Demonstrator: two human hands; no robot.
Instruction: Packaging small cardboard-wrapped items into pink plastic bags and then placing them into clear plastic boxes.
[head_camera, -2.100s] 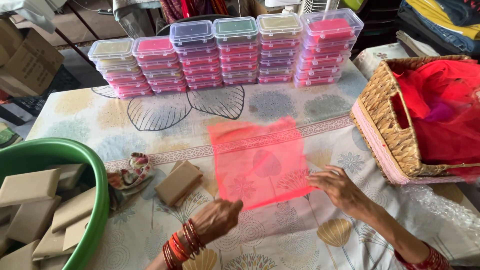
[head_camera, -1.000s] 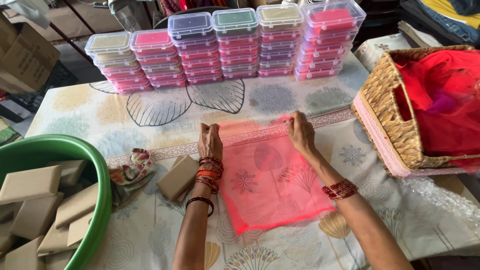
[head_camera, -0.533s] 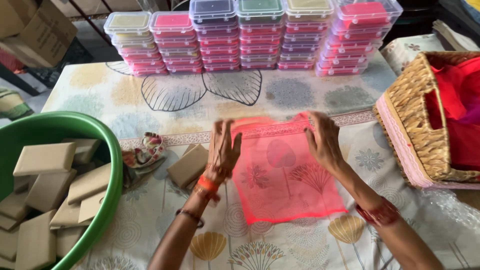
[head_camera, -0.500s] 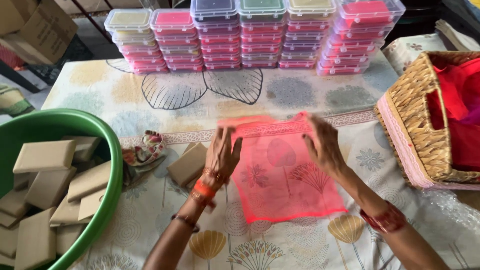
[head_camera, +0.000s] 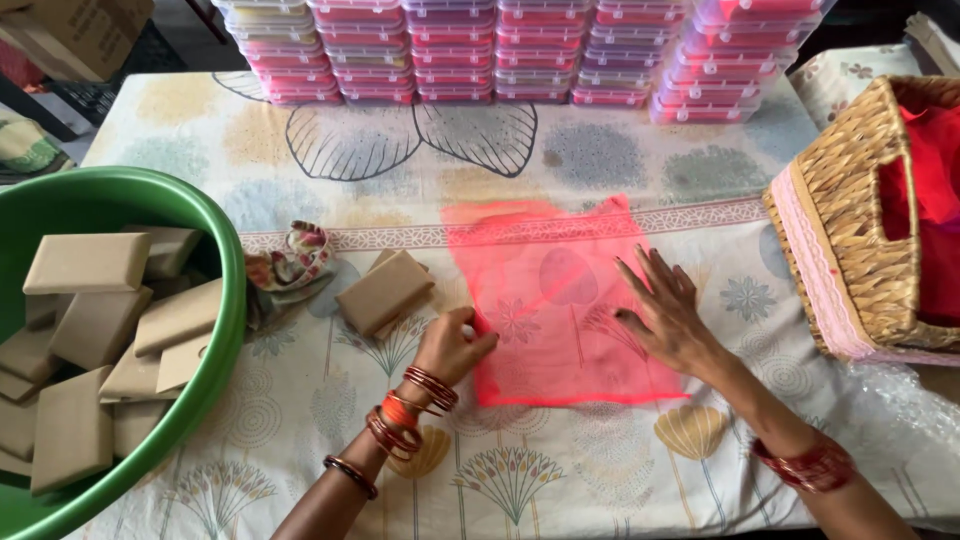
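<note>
A sheer pink-red square of fabric lies flat on the patterned tablecloth. My right hand rests flat on its right half, fingers spread. My left hand touches the cloth's left edge with fingers curled, pinching or pressing it. Just left of that hand lies a small block wrapped in brown paper. Bangles ring both wrists.
A green tub at the left holds several brown-wrapped blocks. A wicker basket with red cloth stands at the right. Stacks of clear lidded boxes line the far edge. A crumpled floral scrap lies near the tub.
Both hands slid from the cloth's far edge toward me, smoothing it. The left hand now sits at the near left edge; the right lies flat on the cloth.
</note>
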